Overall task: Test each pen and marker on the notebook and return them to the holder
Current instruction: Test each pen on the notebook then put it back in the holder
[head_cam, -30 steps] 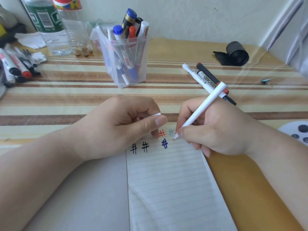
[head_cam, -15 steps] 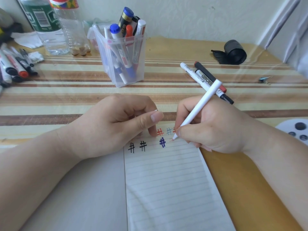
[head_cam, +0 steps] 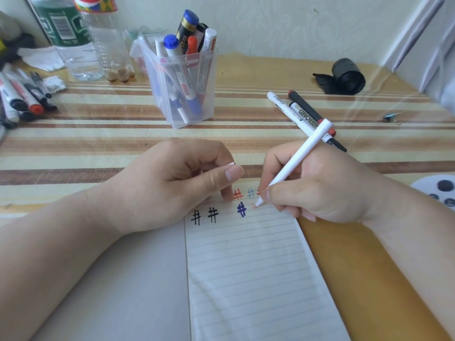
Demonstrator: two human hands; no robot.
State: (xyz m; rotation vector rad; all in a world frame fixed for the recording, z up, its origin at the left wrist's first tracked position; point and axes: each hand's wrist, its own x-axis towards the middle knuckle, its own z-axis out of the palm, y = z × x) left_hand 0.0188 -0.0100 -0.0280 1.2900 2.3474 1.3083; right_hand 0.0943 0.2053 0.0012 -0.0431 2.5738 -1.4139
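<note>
Farther back, clear holder holds markers; right hand grip pinches white pen; left hand pinches cap.

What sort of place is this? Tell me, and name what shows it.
Probably a home desk against a wall: a clear holder full of markers, water bottles at the back, and a lined notebook where the right hand tests a white pen.

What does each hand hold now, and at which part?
The right hand pinches the white pen low on its barrel, near the tip. The left hand pinches a small white piece, mostly hidden.
</note>
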